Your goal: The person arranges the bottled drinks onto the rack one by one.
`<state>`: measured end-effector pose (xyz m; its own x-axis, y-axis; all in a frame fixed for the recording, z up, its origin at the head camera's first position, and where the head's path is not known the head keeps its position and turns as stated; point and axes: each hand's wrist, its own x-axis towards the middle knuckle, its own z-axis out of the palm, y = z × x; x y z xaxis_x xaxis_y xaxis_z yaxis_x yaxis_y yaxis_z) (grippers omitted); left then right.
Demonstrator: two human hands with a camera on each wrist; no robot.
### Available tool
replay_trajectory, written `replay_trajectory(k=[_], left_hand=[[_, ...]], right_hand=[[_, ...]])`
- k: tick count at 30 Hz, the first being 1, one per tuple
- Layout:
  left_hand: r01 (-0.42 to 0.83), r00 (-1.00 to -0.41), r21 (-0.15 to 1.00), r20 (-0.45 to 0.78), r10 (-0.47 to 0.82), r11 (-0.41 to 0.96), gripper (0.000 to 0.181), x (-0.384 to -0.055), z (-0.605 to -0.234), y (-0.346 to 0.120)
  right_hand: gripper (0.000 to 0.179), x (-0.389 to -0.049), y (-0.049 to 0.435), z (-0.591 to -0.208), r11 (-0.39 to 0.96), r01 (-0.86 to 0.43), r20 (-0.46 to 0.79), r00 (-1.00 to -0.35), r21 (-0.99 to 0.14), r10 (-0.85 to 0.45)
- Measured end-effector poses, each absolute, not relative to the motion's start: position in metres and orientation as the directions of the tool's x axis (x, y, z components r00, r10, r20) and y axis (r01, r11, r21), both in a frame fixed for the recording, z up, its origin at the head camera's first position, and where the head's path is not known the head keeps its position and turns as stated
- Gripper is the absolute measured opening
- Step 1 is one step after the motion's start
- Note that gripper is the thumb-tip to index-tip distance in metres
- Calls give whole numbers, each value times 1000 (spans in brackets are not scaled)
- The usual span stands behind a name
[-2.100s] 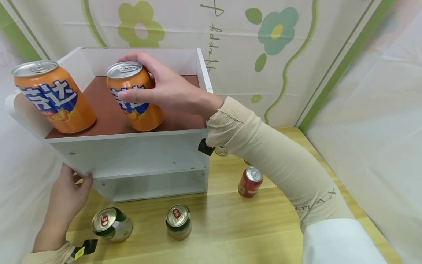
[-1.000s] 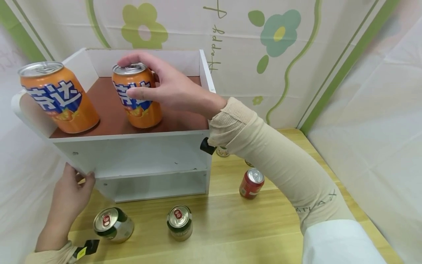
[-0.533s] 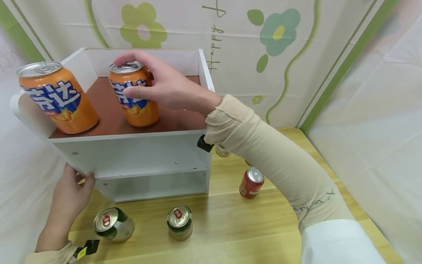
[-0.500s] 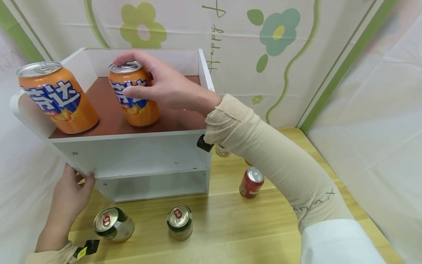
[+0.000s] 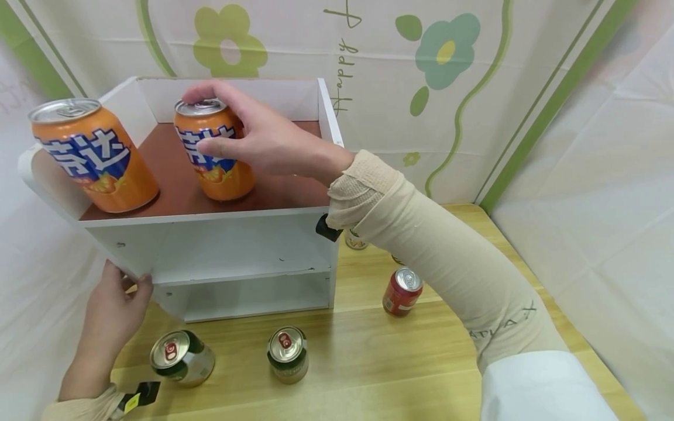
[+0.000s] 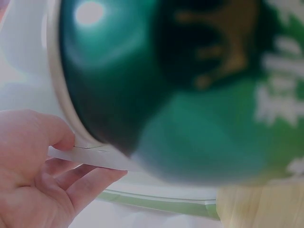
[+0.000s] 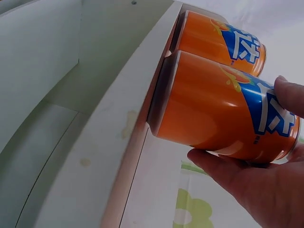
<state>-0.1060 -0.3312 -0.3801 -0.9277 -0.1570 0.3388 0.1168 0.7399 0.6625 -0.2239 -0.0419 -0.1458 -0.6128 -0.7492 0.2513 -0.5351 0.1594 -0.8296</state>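
My right hand (image 5: 268, 134) grips an orange soda can (image 5: 223, 178) on the brown top deck of a small white shelf (image 5: 221, 245). Its thumb lies across the label and a finger rests on the lid; the right wrist view shows thumb and fingers on either side of this can (image 7: 209, 109). To its left stands a matching orange soda can (image 5: 113, 169). Down at the shelf's lower left, my left hand (image 5: 116, 310) pinches the edge of the side panel. In the left wrist view that hand (image 6: 33, 175) is partly behind a close, blurred green can (image 6: 190, 133).
Two green-and-gold cans, one at the left (image 5: 184, 359) and one in the middle (image 5: 287, 356), stand before the shelf on the wooden table (image 5: 389, 374). Right of it are a red can (image 5: 402, 292) and partly hidden cans behind my right sleeve (image 5: 447, 251). Printed curtains surround the table.
Over the two seconds, my right hand's finger has come onto the can's lid and the can has shifted slightly back. My left hand has stayed at the panel. Little differs in the last half second.
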Motion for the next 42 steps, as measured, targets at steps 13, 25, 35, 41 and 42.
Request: replay_trajectory(k=[13,25,35,41,42], left_hand=[[118,-924,662,345,-161,741,52,-107,-378,-330],[104,-927,666,335,-171,738,52,-106,-378,-331],[121,-924,663,347,-160,739,53,-107,-379,-331],[131,-922,663,355,-155,737,53,-106,-379,-332],[132,-922,664,355,-155,736,53,-106,-379,-332]], right_hand=[[62,-219,-39,-143,136,-505,226,-590,-853,-776],[70,-211,-24,-134,165,-519,229,-611,-839,-758],[66,-208,16,-135,151,-669,388,-584,-728,-713],[64,-202,32,-134,93,-706,467,-555,-703,-689],[64,-201,34,-134,88,-704,470,-556,-704,-686]])
